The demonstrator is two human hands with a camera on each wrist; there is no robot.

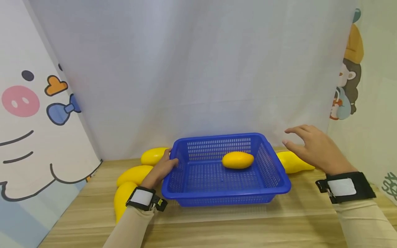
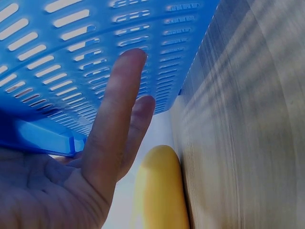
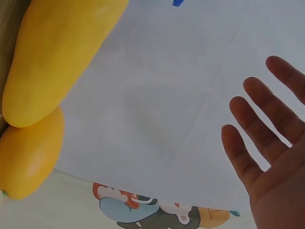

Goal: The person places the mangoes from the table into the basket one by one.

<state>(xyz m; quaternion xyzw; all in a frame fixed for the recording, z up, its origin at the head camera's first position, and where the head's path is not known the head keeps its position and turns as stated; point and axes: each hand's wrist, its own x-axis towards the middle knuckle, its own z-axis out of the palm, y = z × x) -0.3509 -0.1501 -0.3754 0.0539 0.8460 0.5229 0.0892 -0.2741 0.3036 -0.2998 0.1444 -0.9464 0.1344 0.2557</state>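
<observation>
A blue plastic basket (image 1: 226,198) with slotted walls stands on the wooden table, and one mango (image 1: 237,160) lies inside it. My left hand (image 1: 162,168) holds the basket's left side, thumb over the rim. In the left wrist view its fingers (image 2: 114,114) lie stretched along the outside wall. My right hand (image 1: 316,148) hovers right of the basket with fingers spread, touching nothing. Below it lies a long yellow fruit (image 1: 293,162), partly covered by the hand. The right wrist view shows that long fruit (image 3: 57,57) and a rounder mango (image 3: 33,155) beside it.
Left of the basket lie several yellow fruits: one at the back (image 1: 152,156), one in the middle (image 1: 133,174) and one in front (image 1: 122,199), partly behind the left wrist. A pale cloth (image 1: 201,69) hangs behind the table (image 1: 229,230), with printed panels at both sides.
</observation>
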